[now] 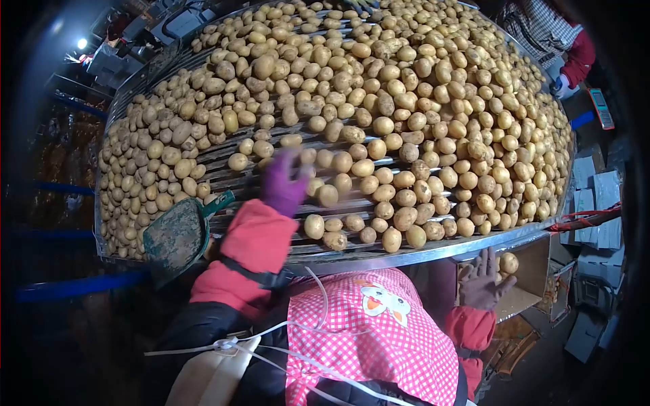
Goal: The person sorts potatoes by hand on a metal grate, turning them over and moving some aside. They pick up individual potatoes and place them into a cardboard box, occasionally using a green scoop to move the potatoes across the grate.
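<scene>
The left hand (281, 186), in a purple glove, is over the slatted table (230, 177), inward from its near edge; thumb and fingers look parted, but blur hides whether they close on a potato. Potatoes (391, 240) lie thick from the far edge to the right edge, heaped at the left edge, sparser around this hand. The right hand (482, 283) has its fingers spread, just beside the box (518, 303) below the near edge, with potatoes close by. A scoop (177, 235) overlaps the near left corner. For good handling, I'd work the thin patch where bars show, spread potatoes in one layer, turn each to check its hidden side, press lightly against bruising, and keep fingertips out of the gaps
</scene>
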Available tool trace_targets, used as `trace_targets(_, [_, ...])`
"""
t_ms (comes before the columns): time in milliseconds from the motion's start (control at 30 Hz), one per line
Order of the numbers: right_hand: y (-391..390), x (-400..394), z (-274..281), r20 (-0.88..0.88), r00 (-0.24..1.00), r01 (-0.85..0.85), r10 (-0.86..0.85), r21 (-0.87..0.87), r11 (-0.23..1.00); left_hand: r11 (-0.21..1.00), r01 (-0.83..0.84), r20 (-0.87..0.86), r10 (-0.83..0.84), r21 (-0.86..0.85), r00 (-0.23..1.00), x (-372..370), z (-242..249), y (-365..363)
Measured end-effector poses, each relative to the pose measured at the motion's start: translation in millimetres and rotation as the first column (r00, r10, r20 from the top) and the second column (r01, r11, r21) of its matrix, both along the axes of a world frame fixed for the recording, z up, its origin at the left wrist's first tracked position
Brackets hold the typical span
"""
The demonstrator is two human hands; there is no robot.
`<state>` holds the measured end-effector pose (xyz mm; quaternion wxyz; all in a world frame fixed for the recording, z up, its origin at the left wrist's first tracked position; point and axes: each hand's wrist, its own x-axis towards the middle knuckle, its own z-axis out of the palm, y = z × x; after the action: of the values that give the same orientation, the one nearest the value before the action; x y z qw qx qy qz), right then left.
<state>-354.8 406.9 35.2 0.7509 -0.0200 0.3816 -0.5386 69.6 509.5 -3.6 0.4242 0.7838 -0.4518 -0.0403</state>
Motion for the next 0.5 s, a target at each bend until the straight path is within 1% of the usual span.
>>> trace_targets(33, [1,-4,-13,0.079,0.991,-0.110,0.112,-0.032,0.993,0.989,-0.140,0.191,0.128,0.051,0.973,21,-3,19])
trace_targets(67, [-7,-15,-59,0.257,0.916,-0.270,0.310,-0.179,0.946,0.973,-0.213,0.340,0.170,0.093,0.925,39,-3,36])
trace_targets(100, [-9,-10,-74,0.148,0.907,-0.360,0.395,-0.217,0.907,0.957,-0.251,0.372,0.182,0.144,0.910,55,-11,50])
trace_targets(133, [-10,4,-76,0.035,0.882,-0.448,0.470,-0.249,0.859,0.941,-0.285,0.380,0.200,0.180,0.903,60,-26,57])
trace_targets(167, [-7,25,-84,-0.335,0.850,-0.470,0.406,-0.134,0.873,0.925,-0.316,0.387,0.217,0.213,0.896,63,-42,60])
trace_targets(200, [11,69,-56,-0.835,0.549,-0.514,0.044,-0.295,0.805,0.909,-0.339,0.389,0.229,0.244,0.892,62,-53,58])
trace_targets(233, [11,90,-31,-0.948,0.313,-0.643,-0.051,-0.251,0.724,0.886,-0.348,0.354,0.234,0.306,0.906,56,-50,50])
trace_targets(267, [2,95,-34,-0.946,0.221,-0.777,-0.239,-0.319,0.543,0.946,-0.244,0.229,0.194,0.213,0.954,53,-54,44])
trace_targets(300, [-8,100,-37,-0.874,0.180,-0.866,-0.452,-0.359,0.349,0.985,-0.139,0.100,0.129,0.104,0.987,53,-60,39])
trace_targets(333, [-9,103,-47,-0.857,0.073,-0.881,-0.509,-0.295,0.370,0.999,-0.037,-0.027,0.037,-0.019,0.999,46,-65,27])
trace_targets(367, [-10,106,-57,-0.827,-0.034,-0.889,-0.560,-0.231,0.395,0.997,0.002,-0.168,-0.015,-0.074,0.986,29,-58,14])
trace_targets(400, [-12,109,-53,-0.854,-0.055,-0.891,-0.518,-0.192,0.412,0.997,0.062,-0.073,-0.065,-0.035,0.995,19,-55,-1])
trace_targets(467, [-14,106,-64,-0.854,-0.018,-0.851,-0.520,-0.260,0.456,0.990,0.122,0.158,-0.131,0.068,0.979,9,-43,-21])
trace_targets(500, [-10,107,-64,-0.840,-0.016,-0.831,-0.542,-0.290,0.475,0.990,0.116,0.210,-0.130,0.079,0.969,0,-33,-32])
